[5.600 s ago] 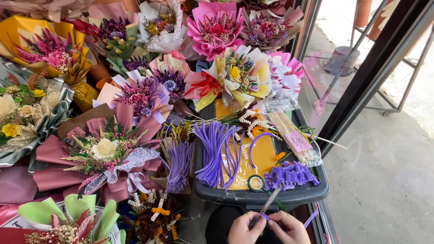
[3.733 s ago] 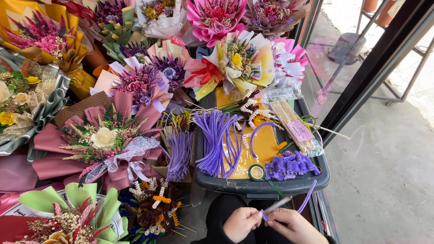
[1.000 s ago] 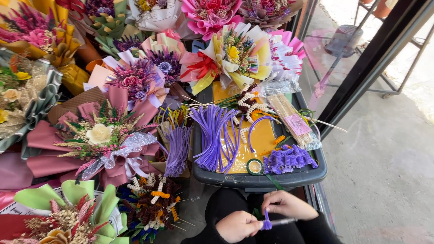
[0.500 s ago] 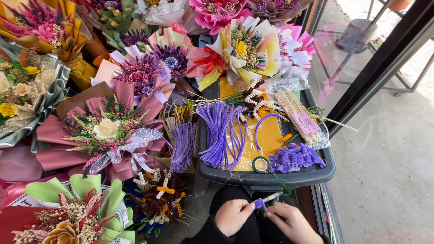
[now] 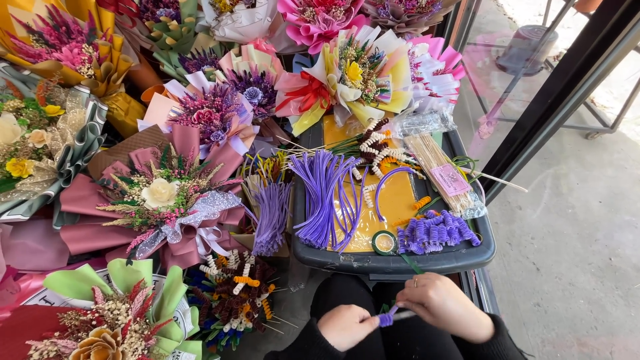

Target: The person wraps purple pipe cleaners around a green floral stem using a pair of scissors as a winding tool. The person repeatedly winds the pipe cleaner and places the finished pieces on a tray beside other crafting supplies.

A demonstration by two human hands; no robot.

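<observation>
Below the tray's near rim, over the person's dark lap, both hands work on one thin stick [image 5: 393,315]. Its long axis runs nearly level, left to right across the view, the right end tilted slightly up. A short purple coil [image 5: 385,319] is wound round the stick near its left end, and a bit of green shows just above the coil. The stick lies between the two hands, bridging the small gap between them.

The left hand [image 5: 345,326] is curled, its fingertips pinching the stick's left end right beside the coil. The right hand [image 5: 445,308] is closed loosely over the stick's right part, knuckles up, thumb and forefinger pressing it; the far end is hidden under the palm.

Just beyond the hands stands a dark tray [image 5: 393,263] with a yellow sheet inside. On it lie a bundle of purple stems [image 5: 323,197], a row of purple coils [image 5: 433,233] near the front right corner, a green tape roll [image 5: 384,243] at the front edge, and a wrapped pack of sticks [image 5: 443,175] pointing away to the left.

Left of the tray, wrapped bouquets [image 5: 180,193] crowd together, touching one another.
</observation>
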